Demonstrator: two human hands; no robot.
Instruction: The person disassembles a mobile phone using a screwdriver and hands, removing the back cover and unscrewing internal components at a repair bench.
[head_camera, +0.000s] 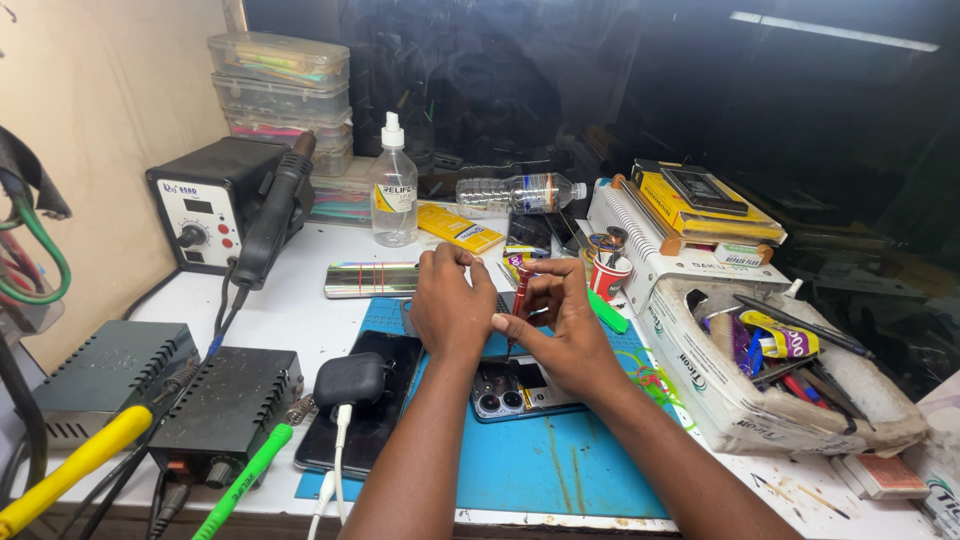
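Both of my hands meet over a blue work mat (560, 460). My left hand (452, 305) has its fingers curled, its fingertips close to the top of a slim red screwdriver (520, 298). My right hand (562, 325) grips that screwdriver upright, tip pointing down at an opened phone (505, 392) lying back-up on the mat, camera lenses showing. What the left fingertips pinch is hidden.
A dark phone with an earbud case (352, 380) on it lies left of my arms. A hot-air station (215, 205), two black power units (225, 405), a clear bottle (394, 190), stacked parts boxes (285, 95) and a carton of tools (770, 360) surround the mat.
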